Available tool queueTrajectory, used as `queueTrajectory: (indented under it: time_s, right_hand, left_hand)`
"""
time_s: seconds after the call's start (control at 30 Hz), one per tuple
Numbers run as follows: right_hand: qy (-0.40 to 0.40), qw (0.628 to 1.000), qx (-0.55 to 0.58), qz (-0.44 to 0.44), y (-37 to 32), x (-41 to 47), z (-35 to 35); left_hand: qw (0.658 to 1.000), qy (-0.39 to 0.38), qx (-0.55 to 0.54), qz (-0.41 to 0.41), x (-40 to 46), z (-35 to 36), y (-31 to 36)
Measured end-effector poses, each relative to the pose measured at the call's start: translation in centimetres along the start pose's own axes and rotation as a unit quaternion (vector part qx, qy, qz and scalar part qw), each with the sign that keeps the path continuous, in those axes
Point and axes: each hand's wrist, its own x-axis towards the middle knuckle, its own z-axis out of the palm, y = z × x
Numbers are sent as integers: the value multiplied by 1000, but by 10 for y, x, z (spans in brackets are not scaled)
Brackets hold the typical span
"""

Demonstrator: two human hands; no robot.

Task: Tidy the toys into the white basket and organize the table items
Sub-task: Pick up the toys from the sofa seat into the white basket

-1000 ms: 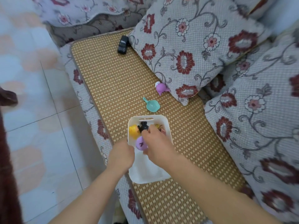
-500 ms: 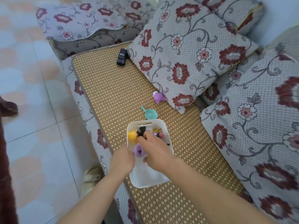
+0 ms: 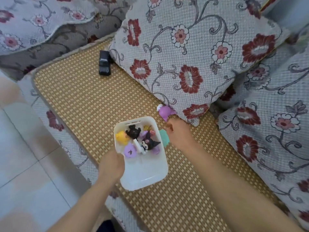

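Your left hand [image 3: 111, 166] grips the smooth white plastic basket [image 3: 151, 174]. Your right hand [image 3: 179, 134] reaches, fingers curled, over the teal scoop [image 3: 163, 138]; I cannot tell its hold.

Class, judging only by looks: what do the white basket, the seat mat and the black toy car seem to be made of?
White basket: likely smooth moulded plastic, faintly translucent, with rounded corners. Seat mat: apparently woven rattan or bamboo, shown by its tan checked weave. Black toy car: glossy, probably plastic or painted metal.

Basket [image 3: 160, 171] on the mat [image 3: 80, 97], figures (several) inside, car [image 3: 104, 63] behind, cushion [image 3: 192, 52] right.
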Motion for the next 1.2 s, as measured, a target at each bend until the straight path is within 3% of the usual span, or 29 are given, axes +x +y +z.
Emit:
queueTrajectory:
  time_s: [0.3,0.43,0.57,0.67,0.77,0.83,1.0,1.1,1.2]
  right_hand:
    - [-63,980,-58,180,24,53,76]
    - [-76,969,-35,232,30,59,91]
    - [-32,964,32,262,34,61,79]
    - [50,960,83,263,35,62,49]
    - [145,960,107,214,19,58,8]
    - [155,969,117,155,-4,50,-15]
    - [10,999,32,36,-62,32,-6]
    - [-67,996,13,62,-84,25,10]
    - [-91,991,8,99,-96,23,16]
  left_hand:
    - [999,-20,41,12,106,-27,-4]
    - [998,-22,55,33,133,-24,-1]
    - [997,-27,70,27,145,-24,9]
    - [997,-27,62,28,145,-25,20]
    - [997,-34,58,34,144,-26,29]
    - [997,-38,47,43,141,-28,38]
    - [998,-38,45,27,135,-29,54]
    - [999,-21,40,14,136,-27,54]
    - [999,-19,23,23,135,-29,50]
